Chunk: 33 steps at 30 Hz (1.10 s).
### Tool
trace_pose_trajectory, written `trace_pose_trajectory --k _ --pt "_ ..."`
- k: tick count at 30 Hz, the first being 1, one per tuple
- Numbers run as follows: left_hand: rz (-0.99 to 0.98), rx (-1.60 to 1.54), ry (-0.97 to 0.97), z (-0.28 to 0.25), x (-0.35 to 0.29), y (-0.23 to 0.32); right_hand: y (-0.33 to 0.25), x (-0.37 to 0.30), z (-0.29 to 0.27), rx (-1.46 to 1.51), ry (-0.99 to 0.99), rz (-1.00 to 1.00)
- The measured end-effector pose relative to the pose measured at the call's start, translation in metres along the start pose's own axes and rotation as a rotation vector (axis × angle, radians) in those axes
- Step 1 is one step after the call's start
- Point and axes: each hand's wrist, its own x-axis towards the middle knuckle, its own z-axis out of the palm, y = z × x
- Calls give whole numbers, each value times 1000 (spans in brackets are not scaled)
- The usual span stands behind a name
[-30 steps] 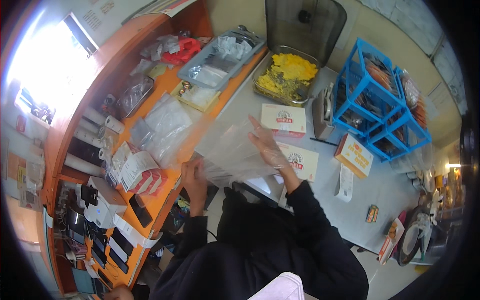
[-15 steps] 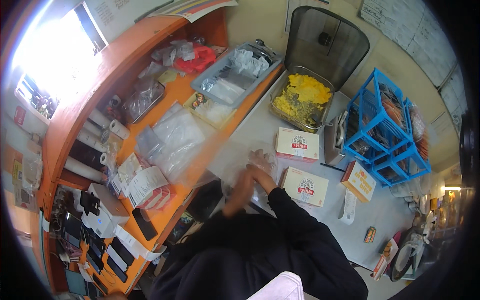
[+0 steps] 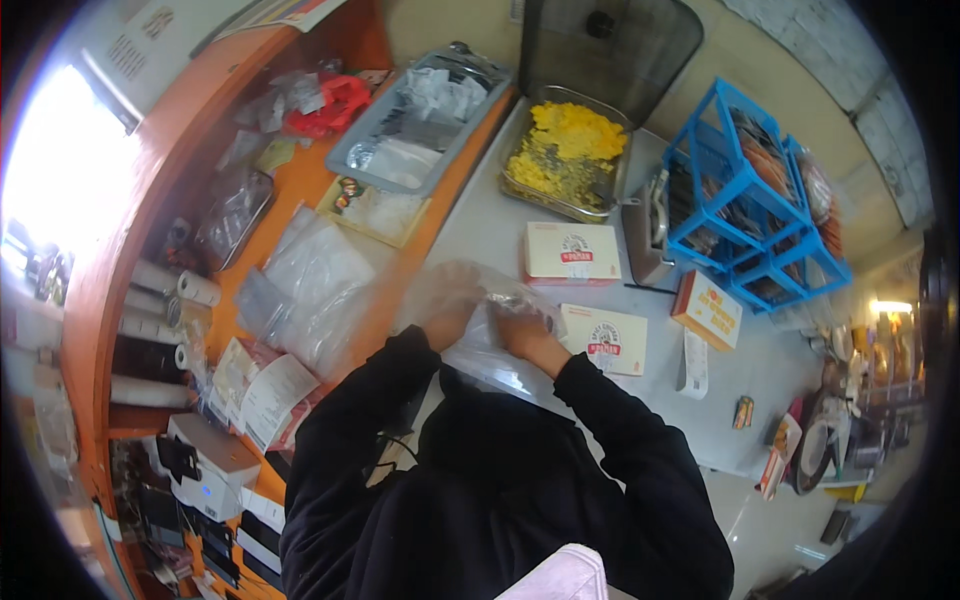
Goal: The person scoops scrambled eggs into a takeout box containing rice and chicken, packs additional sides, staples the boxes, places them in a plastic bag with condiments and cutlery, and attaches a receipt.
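A clear plastic bag (image 3: 490, 366) is spread out in front of my body, over the near edge of the grey counter. My right hand (image 3: 527, 332) is closed on the bag, its fingers curled into the plastic. Covered by the see-through film, my left hand (image 3: 447, 308) lies at the bag's left part; its fingers are too blurred to make out. Just beyond my right hand stand two closed cream cartons with red lower sides, a farther carton (image 3: 572, 252) and a nearer carton (image 3: 604, 338).
Behind the cartons is a metal-rimmed tray (image 3: 603, 211) of yellow crumbly food. Blue plastic baskets (image 3: 716, 160) stand at right, near an orange-and-white box (image 3: 708, 310) and a paper slip (image 3: 692, 364). More clear bags (image 3: 318, 258) and a grey tray (image 3: 343, 152) lie on the orange shelf.
My left hand has moved up and away from my body, into or behind the plastic. The bag is now stretched wider between both hands. The view has shifted, moving the surroundings leftward and up.
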Motion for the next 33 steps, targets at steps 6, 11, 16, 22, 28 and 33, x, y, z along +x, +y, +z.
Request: trace_pose_trajectory --k 6,11,16,22,28,33 --pt "98 93 -2 12 -26 21 9 -118 -129 1094 -103 -393" --pt "230 -531 -37 -128 -53 91 98 -139 -113 223 220 -46" --pt "-179 -126 637 -144 -108 119 113 -83 -108 36 379 -82" --pt "-469 -441 597 -129 -73 96 137 14 -101 -296 354 -84" --pt "-497 -413 498 -117 -65 80 136 17 -114 -144 279 19" --pt "-525 -504 437 -130 -77 88 89 -31 -156 -5 454 79"
